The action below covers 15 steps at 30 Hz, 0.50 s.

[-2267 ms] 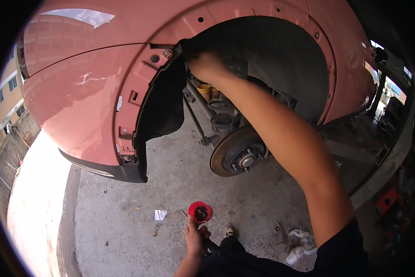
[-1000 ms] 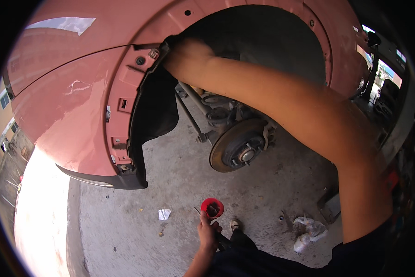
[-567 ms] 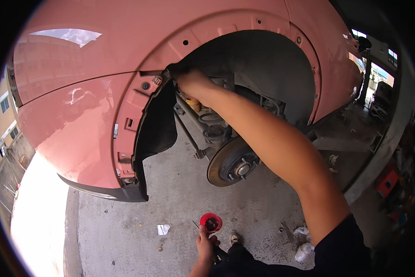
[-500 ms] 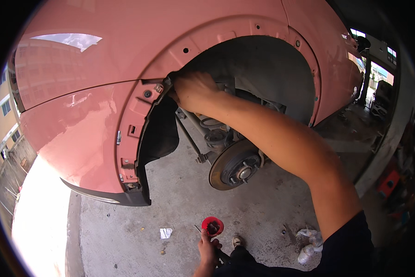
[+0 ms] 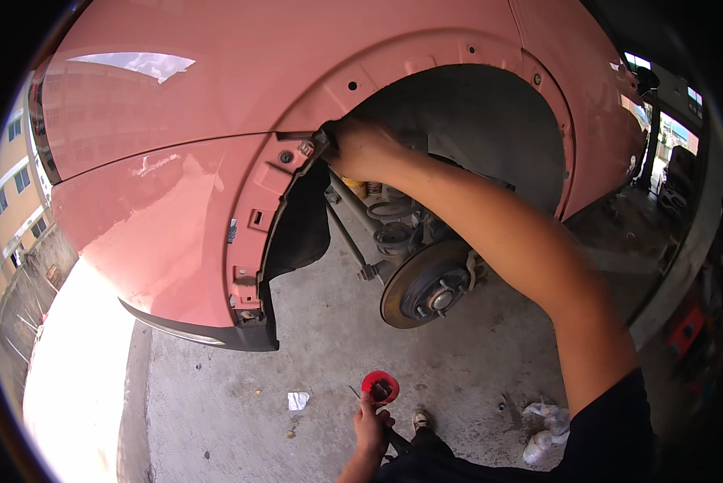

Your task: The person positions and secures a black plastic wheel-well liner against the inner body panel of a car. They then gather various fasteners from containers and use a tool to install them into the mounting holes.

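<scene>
My right arm reaches across to the wheel arch of a pink car (image 5: 160, 201). At the arch's upper left corner, my right hand (image 5: 365, 150) presses against the edge of the black wheel-arch liner (image 5: 301, 229); its fingertips are hidden behind that edge and in shadow. Low in the picture, my left hand (image 5: 369, 427) is closed around a small red cup (image 5: 380, 378) with dark small parts inside. A thin rod (image 5: 353, 391) sticks out beside that hand's fingers.
Below the arch hangs a bare brake disc (image 5: 426, 286) with a coil spring seat and rods. Clear plastic bags (image 5: 545, 435) and a white scrap (image 5: 298, 401) lie on the concrete. A red object (image 5: 685, 330) stands among clutter at right.
The view has shifted, so the car sits slightly farther right in it. My right hand stays at the same corner of the arch, and my left hand still holds the cup.
</scene>
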Each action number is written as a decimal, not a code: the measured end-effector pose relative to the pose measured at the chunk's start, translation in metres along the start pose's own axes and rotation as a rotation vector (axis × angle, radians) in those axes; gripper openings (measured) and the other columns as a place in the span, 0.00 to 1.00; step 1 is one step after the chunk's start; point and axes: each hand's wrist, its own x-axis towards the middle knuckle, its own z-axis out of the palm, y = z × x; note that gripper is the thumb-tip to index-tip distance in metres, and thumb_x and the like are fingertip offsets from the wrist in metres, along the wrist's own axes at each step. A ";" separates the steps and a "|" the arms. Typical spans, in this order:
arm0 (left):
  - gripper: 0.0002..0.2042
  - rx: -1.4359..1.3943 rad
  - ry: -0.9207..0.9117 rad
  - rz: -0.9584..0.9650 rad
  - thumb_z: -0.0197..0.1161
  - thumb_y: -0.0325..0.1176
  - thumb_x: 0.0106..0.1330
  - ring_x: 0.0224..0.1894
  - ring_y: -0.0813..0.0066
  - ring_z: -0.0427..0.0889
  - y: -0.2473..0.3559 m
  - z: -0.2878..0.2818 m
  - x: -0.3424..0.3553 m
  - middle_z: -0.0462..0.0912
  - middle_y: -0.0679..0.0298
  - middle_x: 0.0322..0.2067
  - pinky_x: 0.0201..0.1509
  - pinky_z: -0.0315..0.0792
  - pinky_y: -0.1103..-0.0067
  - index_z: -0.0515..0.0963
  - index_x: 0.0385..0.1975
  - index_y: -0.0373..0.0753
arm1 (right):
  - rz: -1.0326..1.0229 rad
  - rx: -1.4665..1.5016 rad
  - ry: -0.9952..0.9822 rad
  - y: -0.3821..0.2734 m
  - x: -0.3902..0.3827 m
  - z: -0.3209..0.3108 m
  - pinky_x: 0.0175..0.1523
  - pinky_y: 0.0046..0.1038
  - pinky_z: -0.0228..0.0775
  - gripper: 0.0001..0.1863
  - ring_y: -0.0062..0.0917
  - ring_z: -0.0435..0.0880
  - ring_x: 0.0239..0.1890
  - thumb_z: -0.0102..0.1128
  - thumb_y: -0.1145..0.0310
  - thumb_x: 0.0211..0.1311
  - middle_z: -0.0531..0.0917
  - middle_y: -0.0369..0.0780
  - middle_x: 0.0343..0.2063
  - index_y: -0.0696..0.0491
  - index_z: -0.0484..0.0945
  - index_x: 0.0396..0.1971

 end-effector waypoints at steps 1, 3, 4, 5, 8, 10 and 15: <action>0.22 0.007 -0.004 0.003 0.49 0.51 0.69 0.20 0.79 0.65 -0.001 0.003 -0.001 0.72 0.63 0.35 0.20 0.64 0.80 0.69 0.47 0.35 | 0.005 -0.001 0.007 -0.006 -0.003 -0.007 0.41 0.37 0.71 0.11 0.33 0.82 0.39 0.50 0.64 0.58 0.82 0.43 0.33 0.52 0.79 0.35; 0.23 0.018 -0.029 0.015 0.49 0.52 0.69 0.19 0.79 0.65 -0.002 0.008 -0.004 0.72 0.63 0.34 0.20 0.64 0.80 0.69 0.46 0.35 | -0.391 -0.692 -0.273 -0.012 -0.006 -0.015 0.40 0.37 0.72 0.12 0.35 0.82 0.38 0.48 0.66 0.58 0.82 0.45 0.31 0.55 0.78 0.36; 0.24 0.047 -0.025 0.036 0.48 0.53 0.69 0.18 0.80 0.64 -0.002 0.010 -0.006 0.72 0.63 0.30 0.19 0.64 0.80 0.70 0.46 0.34 | -0.453 -0.633 -0.127 -0.004 -0.010 -0.010 0.39 0.37 0.72 0.13 0.36 0.82 0.38 0.46 0.67 0.59 0.81 0.47 0.31 0.55 0.79 0.37; 0.24 0.050 -0.028 0.038 0.48 0.53 0.69 0.18 0.80 0.64 0.000 0.013 -0.007 0.72 0.63 0.30 0.19 0.64 0.80 0.70 0.46 0.34 | -0.451 -0.636 -0.124 -0.002 -0.005 -0.010 0.39 0.37 0.72 0.13 0.36 0.82 0.38 0.46 0.67 0.59 0.81 0.47 0.31 0.55 0.79 0.37; 0.24 0.036 -0.024 0.065 0.48 0.53 0.69 0.17 0.80 0.63 0.001 0.013 -0.012 0.71 0.65 0.25 0.19 0.62 0.81 0.70 0.44 0.34 | 0.488 0.622 -0.104 -0.011 0.016 -0.004 0.22 0.28 0.61 0.12 0.22 0.71 0.18 0.44 0.65 0.61 0.72 0.36 0.16 0.50 0.75 0.23; 0.24 0.037 -0.003 0.001 0.48 0.54 0.69 0.17 0.81 0.62 0.001 0.011 -0.012 0.69 0.67 0.23 0.19 0.61 0.81 0.70 0.42 0.34 | 0.740 1.123 -0.190 0.001 0.012 -0.001 0.16 0.21 0.45 0.13 0.16 0.57 0.11 0.43 0.62 0.63 0.64 0.31 0.13 0.48 0.69 0.21; 0.24 0.031 -0.084 0.051 0.48 0.55 0.68 0.19 0.82 0.61 -0.009 0.010 -0.018 0.74 0.63 0.37 0.20 0.59 0.82 0.68 0.46 0.37 | 0.752 1.236 0.008 0.007 -0.014 0.016 0.13 0.22 0.39 0.16 0.15 0.51 0.08 0.48 0.58 0.66 0.61 0.29 0.11 0.50 0.68 0.20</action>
